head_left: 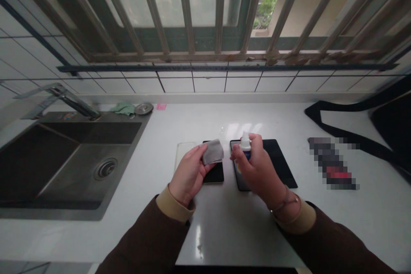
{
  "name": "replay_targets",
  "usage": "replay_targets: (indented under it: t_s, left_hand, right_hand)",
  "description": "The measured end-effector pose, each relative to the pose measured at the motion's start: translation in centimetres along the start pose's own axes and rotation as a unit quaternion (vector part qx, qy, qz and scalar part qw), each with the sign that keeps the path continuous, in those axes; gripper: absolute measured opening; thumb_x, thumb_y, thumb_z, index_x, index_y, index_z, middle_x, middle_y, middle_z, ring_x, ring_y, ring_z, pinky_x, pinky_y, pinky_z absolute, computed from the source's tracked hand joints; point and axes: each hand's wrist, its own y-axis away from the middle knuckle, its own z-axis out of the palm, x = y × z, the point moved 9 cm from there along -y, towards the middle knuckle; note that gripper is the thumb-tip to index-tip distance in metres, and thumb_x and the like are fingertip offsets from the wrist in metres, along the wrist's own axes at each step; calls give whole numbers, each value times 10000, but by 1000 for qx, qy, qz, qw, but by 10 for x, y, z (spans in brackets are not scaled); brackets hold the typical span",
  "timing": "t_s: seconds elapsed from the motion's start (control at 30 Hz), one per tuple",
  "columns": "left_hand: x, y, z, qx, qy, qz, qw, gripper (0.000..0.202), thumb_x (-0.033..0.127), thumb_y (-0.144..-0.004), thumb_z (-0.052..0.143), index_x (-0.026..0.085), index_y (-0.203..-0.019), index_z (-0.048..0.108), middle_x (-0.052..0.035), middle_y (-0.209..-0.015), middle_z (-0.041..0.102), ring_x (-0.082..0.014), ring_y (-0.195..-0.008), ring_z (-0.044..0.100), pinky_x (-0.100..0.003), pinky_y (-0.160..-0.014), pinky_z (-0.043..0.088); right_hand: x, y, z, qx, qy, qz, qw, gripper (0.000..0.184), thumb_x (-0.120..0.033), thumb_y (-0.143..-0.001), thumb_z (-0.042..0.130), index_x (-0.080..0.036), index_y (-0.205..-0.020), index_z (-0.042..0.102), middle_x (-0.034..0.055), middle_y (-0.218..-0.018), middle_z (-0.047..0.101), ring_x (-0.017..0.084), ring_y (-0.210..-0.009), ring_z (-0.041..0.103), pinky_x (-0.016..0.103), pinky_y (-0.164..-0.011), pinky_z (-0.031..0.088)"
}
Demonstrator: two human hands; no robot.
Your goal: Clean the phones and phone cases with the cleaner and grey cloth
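Observation:
My left hand (188, 175) pinches a grey microfibre cloth (212, 152) between thumb and fingers, just above a black smartphone (214, 173) lying on the white counter (221, 239). My right hand (258, 167) grips a small spray bottle (245, 146) with a white nozzle and a blue body, partly hidden by my fingers. Beneath that hand lies a second dark phone (241, 182), overlapping a black flat pad or tablet (280, 166). A clear phone case or screen protector (183, 155) lies left of the first phone.
A steel sink (67, 167) with a faucet (75, 103) fills the counter's left side. A green cloth (123, 108), metal drain cover (144, 108) and pink note (161, 106) sit behind it. To the right lie a black strap (349, 132) and a pixelated object (332, 163). Tiles and a barred window stand behind.

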Motion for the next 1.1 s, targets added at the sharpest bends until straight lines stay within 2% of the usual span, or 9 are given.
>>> replay_targets:
  t_s: [0.1,0.23,0.33,0.5,0.63,0.8,0.9,1.0,1.1]
  left_hand:
    - [0,1,3,-15,-21,3,1000,175,198,-1022,679,93,-1115,783,-174,-1163,817,-194,-931,783,-298,-823,666]
    - [0,3,6,-21,-23,-7,999,173,182,-1026,664,90,-1097,793,-163,-1118,822,-184,-888,775,-293,-791,669]
    - [-2,2,5,-11,-26,-19,999,182,174,-1034,634,92,-1049,796,-147,-1043,818,-184,-845,762,-294,-737,674]
    - [-6,0,1,14,-23,-34,999,202,179,-1046,599,96,-1019,781,-144,-989,808,-185,-809,755,-289,-683,674]
    - [-6,-1,1,15,-16,-32,999,194,185,-1056,591,109,-1018,766,-136,-986,806,-182,-806,760,-295,-688,677]
    - [-7,0,2,12,-13,-37,999,180,192,-1054,606,117,-991,757,-134,-969,808,-185,-799,765,-297,-677,675]
    - [-7,0,2,10,-12,-39,999,188,192,-1061,594,116,-1015,760,-141,-993,814,-189,-817,772,-300,-690,678]
    - [-7,0,2,11,-8,-39,999,208,193,-1072,570,118,-1049,762,-151,-1048,822,-194,-841,782,-309,-703,682]
    - [-7,0,2,11,-5,-38,999,227,197,-1079,556,113,-1081,766,-157,-1088,822,-198,-854,784,-307,-689,677]
  right_hand:
    - [-11,-19,-18,2,63,8,998,303,-545,-1080,531,-247,-1032,524,37,-820,690,217,-689,658,347,-666,466]
    - [-39,-64,-28,-8,77,-79,994,268,-471,-995,713,-234,-1057,606,22,-882,704,198,-748,639,332,-719,466]
    - [-44,-102,-8,-60,48,-108,991,249,-377,-931,808,-233,-1085,674,5,-892,736,187,-779,647,314,-744,480]
    - [-29,-141,48,-134,57,-94,985,259,-246,-849,886,-222,-1048,722,0,-895,758,175,-812,670,293,-779,488]
    - [-14,-147,78,-149,68,-85,983,283,-213,-800,912,-221,-1031,747,-12,-866,744,170,-782,644,282,-754,468]
    - [-1,-144,90,-158,77,-82,981,297,-219,-795,913,-230,-1048,758,-27,-832,723,171,-771,647,282,-751,478]
    - [1,-141,87,-157,74,-86,981,466,-219,-777,939,-243,-1197,740,0,-939,764,189,-833,693,309,-804,523]
    - [-1,-137,77,-147,66,-97,982,719,-223,-723,985,-246,-1366,665,74,-1179,776,241,-1038,736,364,-917,569]
    - [-4,-131,53,-107,56,-97,988,626,-287,-853,894,-231,-1415,625,147,-1365,714,285,-1270,681,426,-1016,571]
